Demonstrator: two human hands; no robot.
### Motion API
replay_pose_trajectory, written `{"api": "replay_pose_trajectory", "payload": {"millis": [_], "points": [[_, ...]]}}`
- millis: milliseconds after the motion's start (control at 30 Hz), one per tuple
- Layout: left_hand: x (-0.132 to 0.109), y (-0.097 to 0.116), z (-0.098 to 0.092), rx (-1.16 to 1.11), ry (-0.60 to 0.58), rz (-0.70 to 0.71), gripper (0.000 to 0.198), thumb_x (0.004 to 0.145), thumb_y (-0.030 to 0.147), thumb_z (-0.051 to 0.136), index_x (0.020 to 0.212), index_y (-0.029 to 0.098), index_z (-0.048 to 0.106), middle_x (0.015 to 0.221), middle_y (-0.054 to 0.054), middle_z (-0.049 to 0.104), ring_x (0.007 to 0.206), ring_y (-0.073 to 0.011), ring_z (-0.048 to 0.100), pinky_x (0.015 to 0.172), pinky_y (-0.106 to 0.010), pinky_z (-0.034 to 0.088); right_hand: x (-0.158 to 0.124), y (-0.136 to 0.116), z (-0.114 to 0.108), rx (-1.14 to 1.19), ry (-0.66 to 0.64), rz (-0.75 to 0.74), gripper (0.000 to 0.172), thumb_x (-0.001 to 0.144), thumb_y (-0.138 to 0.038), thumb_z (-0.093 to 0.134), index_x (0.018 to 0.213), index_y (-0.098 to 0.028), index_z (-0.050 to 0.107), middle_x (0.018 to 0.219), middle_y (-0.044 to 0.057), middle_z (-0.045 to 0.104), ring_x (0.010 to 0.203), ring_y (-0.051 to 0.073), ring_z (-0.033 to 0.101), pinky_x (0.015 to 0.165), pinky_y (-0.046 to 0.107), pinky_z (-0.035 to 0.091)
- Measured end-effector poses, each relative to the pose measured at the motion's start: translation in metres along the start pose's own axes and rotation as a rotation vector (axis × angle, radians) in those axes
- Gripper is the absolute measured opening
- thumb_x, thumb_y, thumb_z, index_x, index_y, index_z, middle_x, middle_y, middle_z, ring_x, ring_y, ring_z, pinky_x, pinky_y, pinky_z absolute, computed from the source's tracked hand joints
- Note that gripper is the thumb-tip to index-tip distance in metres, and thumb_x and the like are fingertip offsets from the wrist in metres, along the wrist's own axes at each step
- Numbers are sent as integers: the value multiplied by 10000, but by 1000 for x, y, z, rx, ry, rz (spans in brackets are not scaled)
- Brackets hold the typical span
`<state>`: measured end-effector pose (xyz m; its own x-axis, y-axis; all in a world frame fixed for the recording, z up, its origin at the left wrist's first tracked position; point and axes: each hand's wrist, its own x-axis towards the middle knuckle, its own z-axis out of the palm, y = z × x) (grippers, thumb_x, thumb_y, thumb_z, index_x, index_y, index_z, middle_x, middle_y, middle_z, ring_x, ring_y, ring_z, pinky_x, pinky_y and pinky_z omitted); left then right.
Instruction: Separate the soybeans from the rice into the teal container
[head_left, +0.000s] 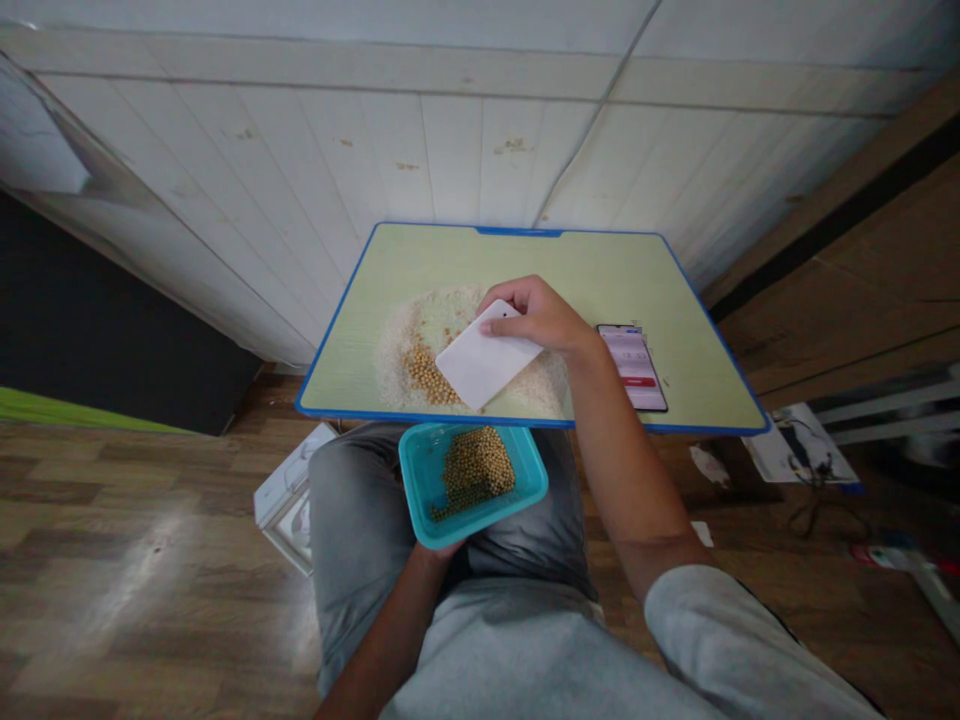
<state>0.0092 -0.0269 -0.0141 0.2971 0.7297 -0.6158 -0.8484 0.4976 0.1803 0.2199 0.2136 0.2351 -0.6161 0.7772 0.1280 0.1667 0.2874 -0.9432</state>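
My right hand is closed on a flat white card, held tilted over the near part of a small green table. The card's lower edge touches a pile of white rice with a patch of yellow beans in it. My left hand is under a teal plastic tray and holds it just below the table's front edge, above my lap. The tray holds a heap of yellow beans. Most of my left hand is hidden by the tray.
A phone with a lit screen lies on the table to the right of my right hand. A white box sits on the wooden floor at the left of my leg. Papers and cables lie on the floor to the right.
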Motion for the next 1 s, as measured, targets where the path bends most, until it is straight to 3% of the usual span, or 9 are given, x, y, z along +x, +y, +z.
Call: {"api": "replay_pose_trajectory", "payload": {"millis": [267,467,667,867,1000], "points": [[-3,1,4,-10,22,8,730,1145,483,129,1252,354,839,1354,48,833,1655,-206,420,1402,-563,239,-1,0,-2,-5,-31,3,285,755,-395,826,890,-174,706,749,-1,693,649,131,588,586,252,465],[0,1,-3,-9,-17,2,735,1145,487,114,1280,361,826,1358,58,831,1633,-209,459,1405,-548,229,-2,-2,-2,-18,-44,10,286,753,-399,824,894,-173,720,780,17,707,682,148,607,607,267,476],[5,1,-18,-24,-168,10,721,1142,463,110,1375,370,786,1361,20,833,1529,-212,599,1389,-548,251,-2,-1,-9,-26,108,2,262,726,-386,821,851,-190,699,758,10,677,679,151,571,610,274,462],[11,1,-32,-36,-365,0,804,1126,539,46,1430,324,758,1400,-22,812,1444,-221,675,1348,-525,322,-1,5,-16,-113,169,-20,273,734,-394,808,856,-184,684,768,11,645,703,158,566,632,286,463],[9,2,-30,-33,-465,-2,869,1112,597,-6,1452,308,740,1407,-16,808,1439,-214,677,1318,-486,394,-3,4,-16,-107,154,5,228,741,-343,794,860,-182,685,758,10,647,671,150,560,605,275,447]]}}
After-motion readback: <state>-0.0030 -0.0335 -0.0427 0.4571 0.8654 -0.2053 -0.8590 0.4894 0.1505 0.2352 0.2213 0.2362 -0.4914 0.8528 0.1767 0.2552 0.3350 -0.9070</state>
